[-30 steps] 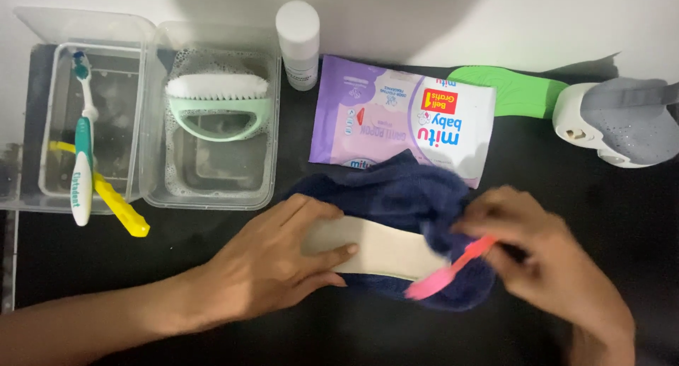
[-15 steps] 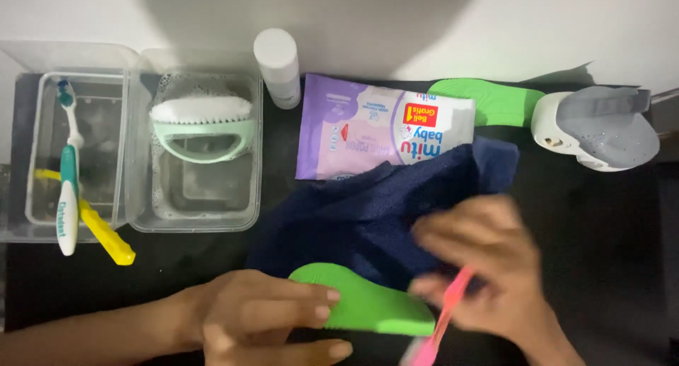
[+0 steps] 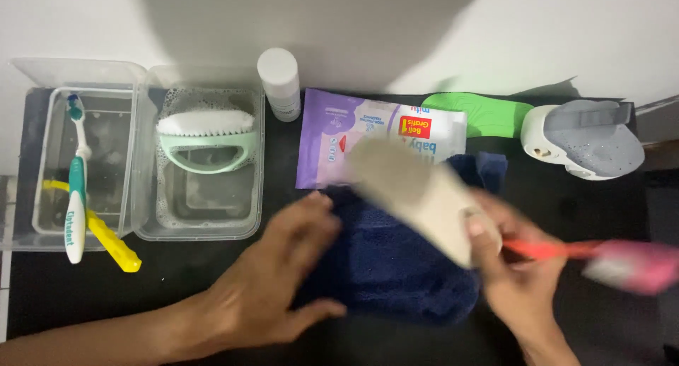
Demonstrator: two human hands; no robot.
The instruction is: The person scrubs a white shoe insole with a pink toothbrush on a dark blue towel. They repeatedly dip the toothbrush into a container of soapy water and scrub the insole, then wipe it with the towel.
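Observation:
My right hand point(image 3: 520, 281) grips one end of a beige insole point(image 3: 414, 193), which is motion-blurred and slants up and left above a navy towel point(image 3: 396, 277). The same hand also holds a pink brush point(image 3: 626, 265) by its red handle, with the head pointing right. My left hand point(image 3: 272, 285) lies flat on the towel's left edge with its fingers spread and nothing in it. The towel is on a black tabletop point(image 3: 177, 274).
Two clear plastic tubs stand at the left: one point(image 3: 49, 217) with a teal toothbrush point(image 3: 74, 196) and a yellow brush point(image 3: 113, 242), the other point(image 3: 148, 217) with a green scrub brush point(image 3: 205, 136). At the back are a white bottle point(image 3: 279, 83), a purple wipes pack point(image 3: 332, 136), a green insole point(image 3: 488, 111) and a grey shoe point(image 3: 587, 136).
The insole has left my left hand and flipped from green side to beige side, rising up and right in my right hand. The pink brush swung out to the right. My left hand dropped onto the towel.

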